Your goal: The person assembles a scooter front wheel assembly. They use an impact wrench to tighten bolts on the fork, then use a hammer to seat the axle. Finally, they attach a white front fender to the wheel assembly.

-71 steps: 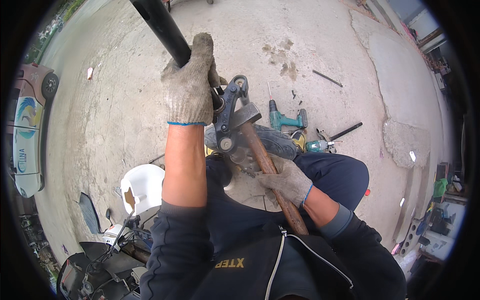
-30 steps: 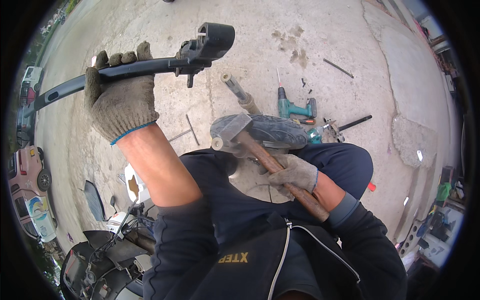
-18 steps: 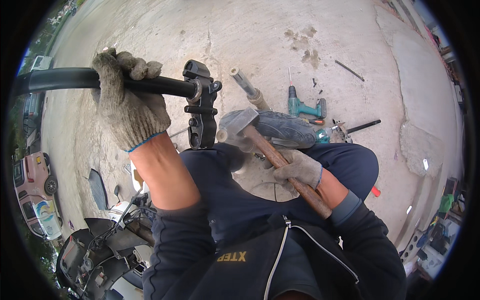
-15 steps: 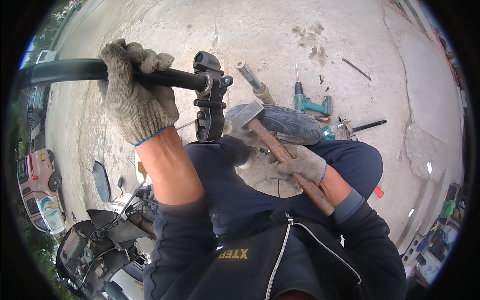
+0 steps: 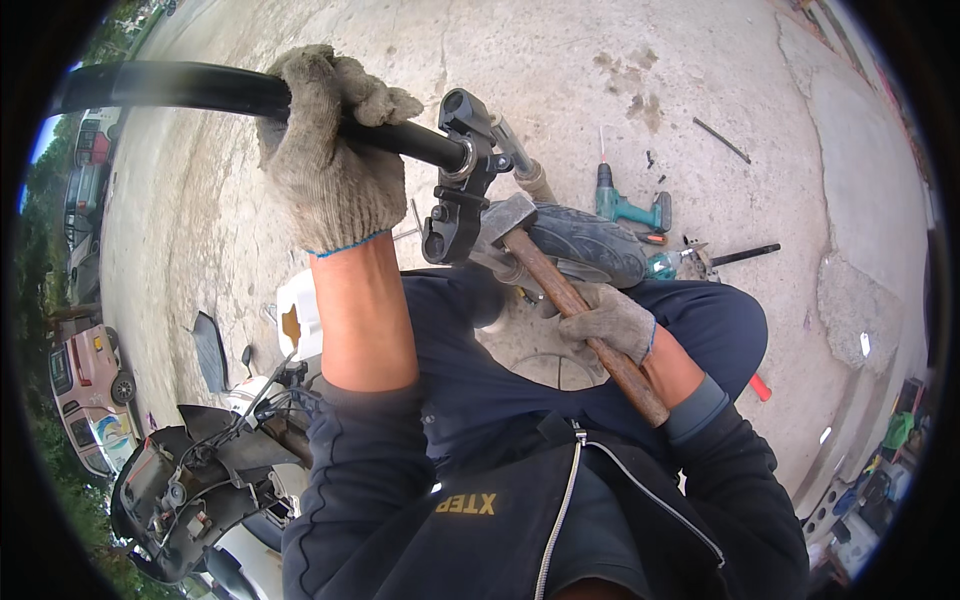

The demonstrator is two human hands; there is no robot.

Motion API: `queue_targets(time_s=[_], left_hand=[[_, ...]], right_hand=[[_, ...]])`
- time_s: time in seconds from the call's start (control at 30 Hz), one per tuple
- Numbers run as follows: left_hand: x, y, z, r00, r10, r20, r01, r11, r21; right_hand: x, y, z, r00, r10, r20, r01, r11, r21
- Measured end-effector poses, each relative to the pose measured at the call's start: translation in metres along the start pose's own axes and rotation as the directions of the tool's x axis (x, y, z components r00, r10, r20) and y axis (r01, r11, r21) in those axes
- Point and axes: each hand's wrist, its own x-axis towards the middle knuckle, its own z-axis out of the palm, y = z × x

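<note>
My left hand (image 5: 335, 165), in a dirty knitted glove, is wrapped round a black tube (image 5: 420, 143) held up level in front of me. A black metal clamp bracket (image 5: 462, 185) sits on the tube's right end, with a silver ring at the joint. My right hand (image 5: 610, 325), gloved as well, grips the brown wooden handle of a hammer (image 5: 550, 275). The steel hammer head (image 5: 510, 217) is close to the bracket's lower end, just right of it. Behind them stands a wheel with a black tyre (image 5: 580, 243), beside a silver fork tube (image 5: 512, 145).
A teal cordless drill (image 5: 632, 208) lies on the concrete beyond the tyre, near a second teal power tool (image 5: 665, 265) and a thin black rod (image 5: 720, 140). Dismantled scooter parts (image 5: 205, 490) stand at my lower left. Parked vehicles (image 5: 90, 390) line the far left.
My left hand has moved right, carrying the tube and bracket toward the hammer head and fork tube. The right hand and hammer have hardly moved.
</note>
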Motion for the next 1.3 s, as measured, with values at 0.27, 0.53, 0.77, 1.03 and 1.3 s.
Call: queue_targets(time_s=[0.27,0.53,0.77,1.03,1.3], left_hand=[[0.002,-0.008,0.014,1.000,0.006,-0.008,-0.006,0.999,-0.040],[0.013,-0.023,0.023,0.996,-0.058,-0.061,0.062,0.996,0.067],[0.008,-0.032,0.038,0.985,-0.169,-0.044,0.174,0.971,0.164],[-0.040,-0.042,0.008,0.813,-0.516,-0.268,0.564,0.587,0.581],[-0.046,-0.033,-0.008,0.651,-0.706,-0.280,0.727,0.472,0.499]], right_hand=[[-0.001,0.002,-0.007,0.999,-0.050,0.012,0.050,0.998,0.031],[-0.004,0.004,-0.007,0.999,-0.051,0.002,0.051,0.998,0.028],[0.000,0.004,-0.002,0.998,-0.056,0.008,0.055,0.998,0.042],[-0.006,-0.004,0.001,0.999,0.008,0.038,-0.008,1.000,0.023],[-0.010,-0.002,0.015,0.998,0.026,-0.049,-0.032,0.992,-0.123]])
